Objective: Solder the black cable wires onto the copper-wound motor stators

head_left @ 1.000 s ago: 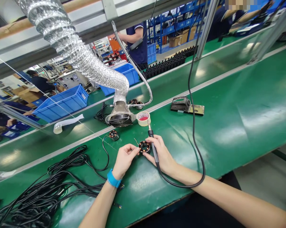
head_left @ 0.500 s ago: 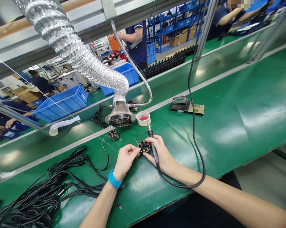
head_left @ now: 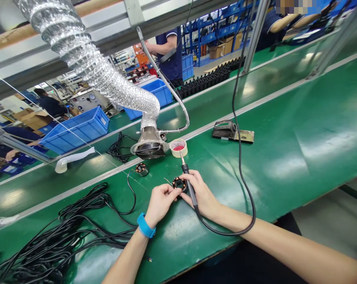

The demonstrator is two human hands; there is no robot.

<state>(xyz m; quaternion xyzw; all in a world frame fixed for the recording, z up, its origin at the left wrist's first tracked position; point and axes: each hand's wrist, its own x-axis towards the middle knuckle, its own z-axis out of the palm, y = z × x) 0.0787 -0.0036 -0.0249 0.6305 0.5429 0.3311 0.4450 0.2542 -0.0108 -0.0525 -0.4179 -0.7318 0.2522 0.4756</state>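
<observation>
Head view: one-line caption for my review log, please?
Both hands steady a copper-wound stator on the green bench; right hand also holds a soldering iron.

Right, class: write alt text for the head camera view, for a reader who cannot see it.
On a green workbench, a person's left hand steadies a small copper-wound coil ring while the right hand holds a corded soldering iron beside it. Behind sit a silver extraction duct, a small pot of red paste and, at left, tangled black cables.
</observation>
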